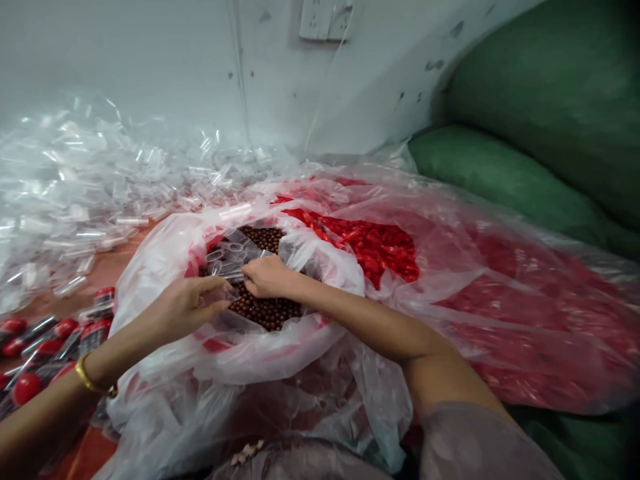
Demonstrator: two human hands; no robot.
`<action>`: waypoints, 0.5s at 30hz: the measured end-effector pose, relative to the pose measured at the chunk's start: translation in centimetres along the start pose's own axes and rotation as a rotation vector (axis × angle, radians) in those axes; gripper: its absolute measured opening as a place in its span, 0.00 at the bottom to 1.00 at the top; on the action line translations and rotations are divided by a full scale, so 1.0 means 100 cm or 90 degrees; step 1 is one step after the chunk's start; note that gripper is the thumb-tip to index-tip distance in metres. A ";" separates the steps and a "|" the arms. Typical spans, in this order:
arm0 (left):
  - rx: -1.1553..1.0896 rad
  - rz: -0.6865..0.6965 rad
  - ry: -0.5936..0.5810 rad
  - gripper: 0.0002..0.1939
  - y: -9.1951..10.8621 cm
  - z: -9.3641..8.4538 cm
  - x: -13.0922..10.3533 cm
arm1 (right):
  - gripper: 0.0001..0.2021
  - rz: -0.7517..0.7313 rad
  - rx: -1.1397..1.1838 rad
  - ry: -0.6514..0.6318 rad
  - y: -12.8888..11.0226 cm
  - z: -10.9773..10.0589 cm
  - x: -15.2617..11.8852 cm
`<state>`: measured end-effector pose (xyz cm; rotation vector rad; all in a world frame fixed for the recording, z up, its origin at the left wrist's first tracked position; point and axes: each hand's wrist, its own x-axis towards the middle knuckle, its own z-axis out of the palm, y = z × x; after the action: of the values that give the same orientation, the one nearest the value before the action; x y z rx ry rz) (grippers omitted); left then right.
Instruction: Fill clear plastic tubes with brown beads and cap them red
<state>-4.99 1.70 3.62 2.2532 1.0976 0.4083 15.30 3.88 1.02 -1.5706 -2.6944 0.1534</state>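
A bag-lined container (165,267) holds many small brown beads (273,312), with several clear plastic tubes (230,257) lying on them. My left hand (197,303) reaches in from the left. Its thumb and fingers curve around the end of a clear tube, partly hidden by the fingertips. Over the middle of the beads, my right hand (267,275) is closed, its fingers curled down beside the tubes. What it grips is hidden by the hand.
Loose clear tubes (70,200) are heaped at the left and back. Bead-filled tubes with red caps (47,347) lie at the lower left. A large clear bag of red pieces (380,247) spreads rightward. Green sacks (500,180) stand behind it, against the wall (150,60).
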 end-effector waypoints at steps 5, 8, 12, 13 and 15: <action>0.203 -0.024 -0.151 0.10 0.010 0.014 0.022 | 0.14 0.069 -0.005 0.113 0.017 -0.015 0.032; 0.321 -0.054 -0.180 0.11 0.013 0.019 0.034 | 0.19 0.111 0.002 0.172 0.033 -0.039 0.014; 0.398 -0.043 -0.238 0.11 0.014 0.026 0.038 | 0.20 0.264 -0.017 0.213 0.085 -0.069 -0.050; 0.404 -0.036 -0.251 0.11 0.015 0.028 0.039 | 0.19 0.311 -0.035 0.192 0.102 -0.073 -0.068; 0.404 -0.026 -0.272 0.11 0.017 0.034 0.042 | 0.19 0.355 -0.076 0.124 0.133 -0.074 -0.098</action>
<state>0.38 2.92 2.12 2.6629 1.1383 -0.4956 32.16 2.48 7.43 -2.2023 -2.0966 -0.1511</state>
